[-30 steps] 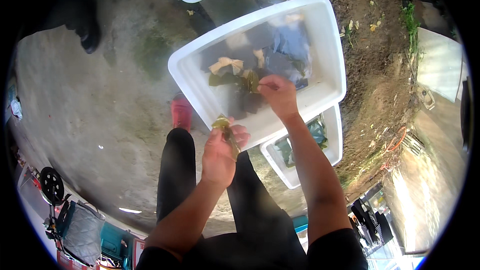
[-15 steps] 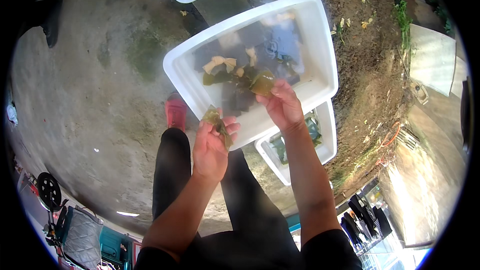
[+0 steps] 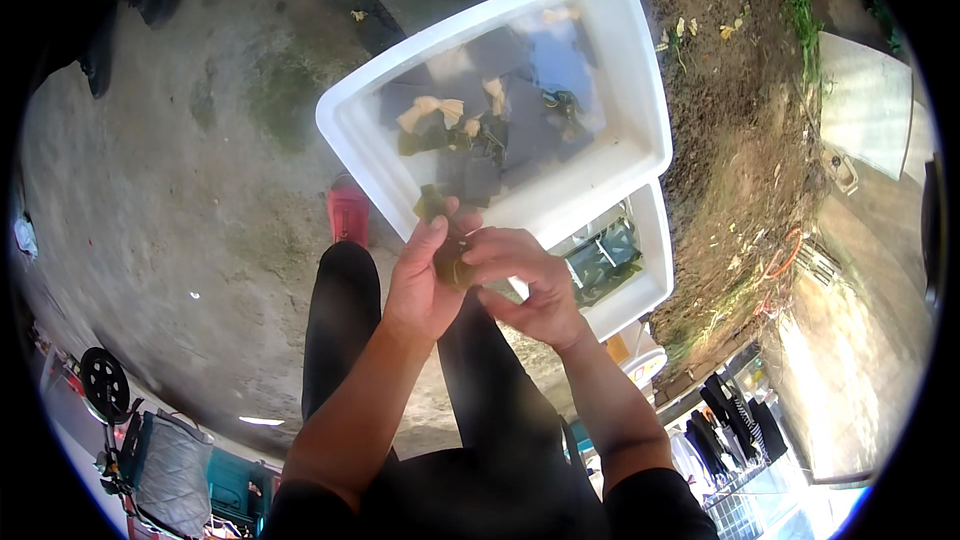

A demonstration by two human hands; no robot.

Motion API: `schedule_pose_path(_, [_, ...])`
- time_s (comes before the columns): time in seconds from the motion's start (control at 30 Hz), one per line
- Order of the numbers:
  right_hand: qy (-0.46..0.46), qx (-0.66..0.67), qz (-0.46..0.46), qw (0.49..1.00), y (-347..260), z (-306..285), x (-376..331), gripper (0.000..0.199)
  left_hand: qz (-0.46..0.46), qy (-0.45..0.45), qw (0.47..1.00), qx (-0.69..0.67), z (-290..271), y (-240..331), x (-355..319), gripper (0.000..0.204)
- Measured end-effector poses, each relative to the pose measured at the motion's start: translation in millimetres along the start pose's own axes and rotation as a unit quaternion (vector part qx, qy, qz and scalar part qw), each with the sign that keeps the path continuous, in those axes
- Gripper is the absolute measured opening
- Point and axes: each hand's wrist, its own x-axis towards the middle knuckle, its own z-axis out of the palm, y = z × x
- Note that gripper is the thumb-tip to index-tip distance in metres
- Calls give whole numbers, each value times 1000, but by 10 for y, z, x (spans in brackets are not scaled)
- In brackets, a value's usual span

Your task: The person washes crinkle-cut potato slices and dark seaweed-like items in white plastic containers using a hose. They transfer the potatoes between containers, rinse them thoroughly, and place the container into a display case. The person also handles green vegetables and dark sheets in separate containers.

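Both hands meet over the person's lap around one small dark green leafy piece point(image 3: 452, 262), probably a bit of wet leaf or seaweed-like vegetable. The left hand point(image 3: 425, 280) cups it from behind, thumb pressed across its upper part, so the piece rests against the palm. The right hand point(image 3: 525, 280) comes in from the other side with fingertips curled and pinched on the piece's edge, a hold that looks suited to picking at it or peeling something off while the left keeps it steady. A greener tip of the piece sticks up just above the left thumb.

Directly beyond the hands lies a large white plastic tub point(image 3: 640, 140), tilted in the fisheye view and filled with water; pale yellowish and dark green scraps point(image 3: 450, 125) float or sit in it, close enough to reach without shifting. Just to the right of the grip, partly under the big tub's corner, is a smaller white tub point(image 3: 655, 280) holding darker green material. Beneath the hands are the person's legs in black trousers point(image 3: 345, 330), and just beyond the left knee a red shoe point(image 3: 348, 212) rests on the stained concrete ground point(image 3: 180, 190). A strip of bare soil point(image 3: 730, 130) runs past the tubs on the right.
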Motion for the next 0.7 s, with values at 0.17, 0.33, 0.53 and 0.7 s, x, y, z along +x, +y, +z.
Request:
schedule_pose_path(0.17, [177,-87,115,974,573,-146,37,16,56,52,996,54,-34,27,-20,13])
schedule_pose_path(0.33, [174,-303,66,935,899,-81,620,25,119,50,989,75,-59,83,-50,16])
schedule_pose_path(0.53, [214,-375,99,897,1207,-11,865,29,116,48,990,68,-25,131,-76,16])
schedule_pose_path(0.7, [200,113,348,909,1079,-298,804,26,116,47,990,70,-20,152,-99,17])
